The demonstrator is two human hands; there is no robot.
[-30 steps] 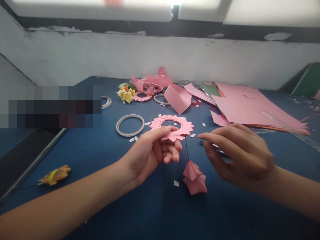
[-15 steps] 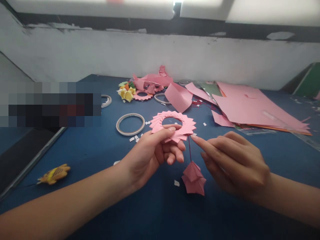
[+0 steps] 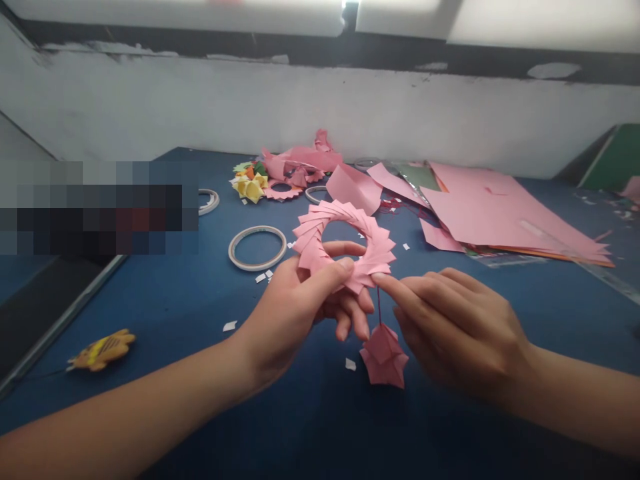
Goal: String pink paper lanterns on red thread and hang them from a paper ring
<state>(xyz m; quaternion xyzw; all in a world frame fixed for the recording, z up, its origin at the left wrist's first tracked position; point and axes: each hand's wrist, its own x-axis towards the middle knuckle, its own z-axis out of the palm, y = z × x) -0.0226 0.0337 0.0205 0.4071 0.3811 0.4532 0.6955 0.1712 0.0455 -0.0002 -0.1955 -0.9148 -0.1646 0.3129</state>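
A folded pink paper ring with a pointed rim is tilted up toward me, its lower part pinched between the thumb and fingers of my left hand. From its lower right edge a dark red string runs down to a pink folded-paper flower that dangles just above the table. My right hand rests its stretched index fingertip on the ring's edge, near where the string comes out. The thumb of that hand is apart from the ring, and its other fingers are bent.
A roll of tape lies on the blue table left of the ring. Beyond are yellow paper flowers, another pink ring and pink sheets at right. A small bear-like trinket and white paper scraps lie nearer.
My left hand has tilted the ring up, so its face shows more fully. My right index fingertip has come from just beside the edge onto the ring.
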